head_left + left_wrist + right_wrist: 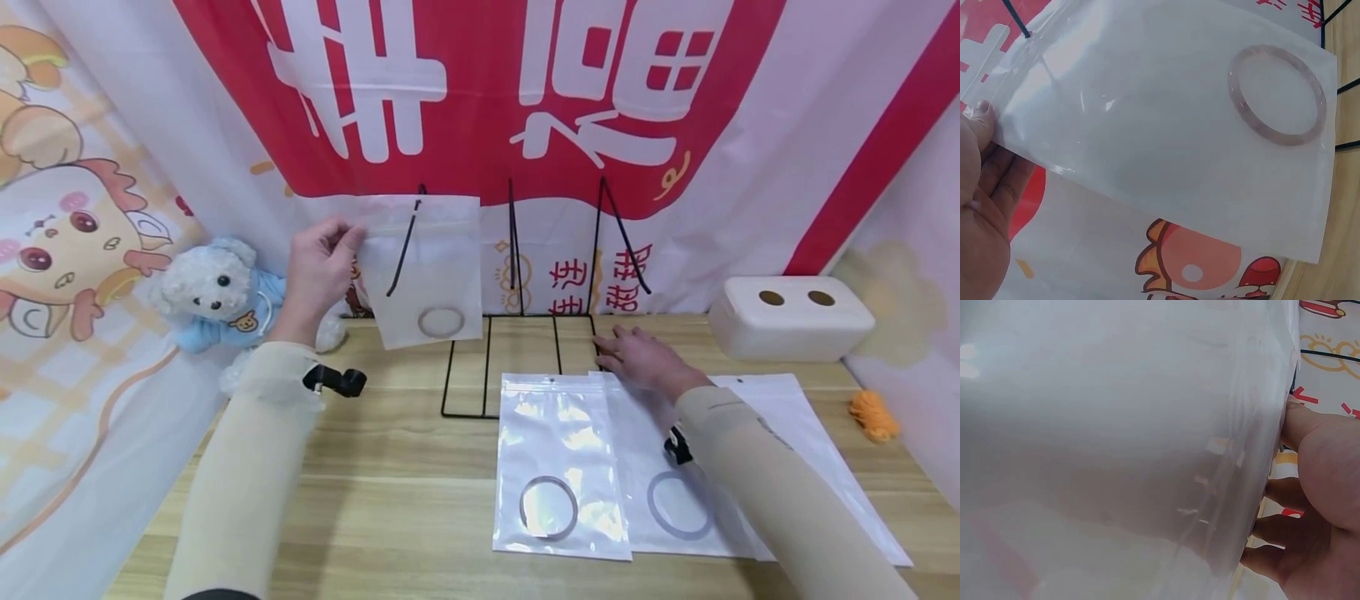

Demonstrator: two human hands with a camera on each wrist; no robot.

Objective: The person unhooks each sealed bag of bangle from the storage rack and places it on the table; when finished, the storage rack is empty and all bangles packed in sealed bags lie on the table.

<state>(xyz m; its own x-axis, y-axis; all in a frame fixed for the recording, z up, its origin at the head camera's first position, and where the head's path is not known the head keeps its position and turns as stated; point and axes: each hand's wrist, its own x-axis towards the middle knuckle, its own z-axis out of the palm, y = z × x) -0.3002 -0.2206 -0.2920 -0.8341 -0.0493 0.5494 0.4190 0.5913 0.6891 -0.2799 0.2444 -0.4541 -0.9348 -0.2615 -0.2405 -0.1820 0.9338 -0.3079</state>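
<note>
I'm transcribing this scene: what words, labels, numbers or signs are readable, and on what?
"福": large white character, sideways, on the backdrop's red area.
Beside it: another white character, cut off, uncertain.
Small red characters below: too small to read reliably.
Bags: no readable text.

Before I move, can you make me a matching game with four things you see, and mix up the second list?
Things:
1. Teddy bear
2. White box
3. Wire rack
4. Raised bag

Clues:
A. It is black.
B. The left hand pinches its edge.
C. It wears light blue.
D. It has two round holes.

Right pairs: 1-C, 2-D, 3-A, 4-B.
</note>
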